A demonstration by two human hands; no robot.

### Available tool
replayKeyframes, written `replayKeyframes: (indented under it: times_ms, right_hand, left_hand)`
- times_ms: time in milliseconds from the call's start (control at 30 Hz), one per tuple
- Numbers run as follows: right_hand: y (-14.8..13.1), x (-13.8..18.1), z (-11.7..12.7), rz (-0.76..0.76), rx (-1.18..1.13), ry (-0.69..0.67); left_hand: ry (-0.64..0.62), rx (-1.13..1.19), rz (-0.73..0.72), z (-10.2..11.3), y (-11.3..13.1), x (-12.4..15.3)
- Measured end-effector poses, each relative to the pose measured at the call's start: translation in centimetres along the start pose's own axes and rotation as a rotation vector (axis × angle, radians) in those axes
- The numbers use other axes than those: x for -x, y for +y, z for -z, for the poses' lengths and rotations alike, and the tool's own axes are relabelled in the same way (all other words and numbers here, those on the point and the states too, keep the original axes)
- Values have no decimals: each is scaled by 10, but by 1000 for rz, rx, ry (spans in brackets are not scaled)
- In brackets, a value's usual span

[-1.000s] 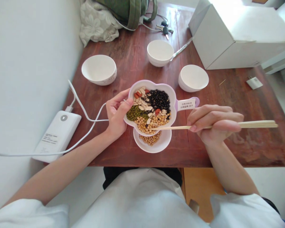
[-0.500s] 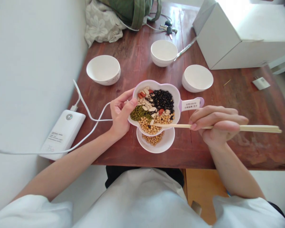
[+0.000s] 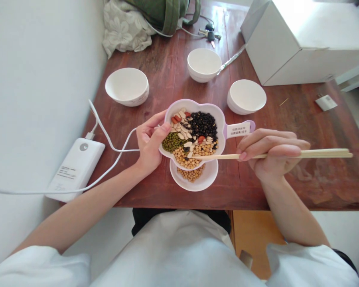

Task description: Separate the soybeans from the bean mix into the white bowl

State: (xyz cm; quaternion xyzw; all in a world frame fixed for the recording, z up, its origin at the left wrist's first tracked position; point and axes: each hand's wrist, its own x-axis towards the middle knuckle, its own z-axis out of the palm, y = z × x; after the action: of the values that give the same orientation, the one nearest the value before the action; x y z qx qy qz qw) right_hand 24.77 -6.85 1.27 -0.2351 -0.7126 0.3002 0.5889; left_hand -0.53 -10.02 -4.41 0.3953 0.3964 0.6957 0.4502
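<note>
My left hand (image 3: pixel 149 143) grips the left rim of a lilac flower-shaped dish (image 3: pixel 219 121) and holds it tilted over a small white bowl (image 3: pixel 211 179). The dish is filled with black beans, green mung beans, yellow soybeans, pale seeds and a few red beans. The small bowl beneath has several soybeans in it. My right hand (image 3: pixel 272 153) is closed round a pair of wooden chopsticks (image 3: pixel 317 153) held level, their tips resting among the soybeans at the dish's near edge.
Three white bowls (image 3: pixel 127 85) (image 3: pixel 204 64) (image 3: pixel 247 96) stand farther back on the wooden table (image 3: pixel 317 119). A white power bank (image 3: pixel 74 169) with a cable lies at the left edge. A white box (image 3: pixel 302 40), keys (image 3: pixel 209 34) and a green bag (image 3: pixel 164 12) are at the back.
The chopstick tips have shifted slightly within the soybeans and the view has swayed a little. Both hands keep their hold.
</note>
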Motion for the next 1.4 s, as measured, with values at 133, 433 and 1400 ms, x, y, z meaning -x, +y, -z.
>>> replayKeyframes:
  times_ms: [133, 433, 1400]
  right_hand:
    - [2, 2, -2, -6, -38, -10]
    - [4, 1, -1, -17, -34, -21]
    - [15, 2, -3, -132, -131, 49]
  left_hand:
    - [-5, -8, 16, -2, 4, 0]
    - [22, -26, 22, -2, 3, 0]
    - [24, -31, 44, -4, 5, -3]
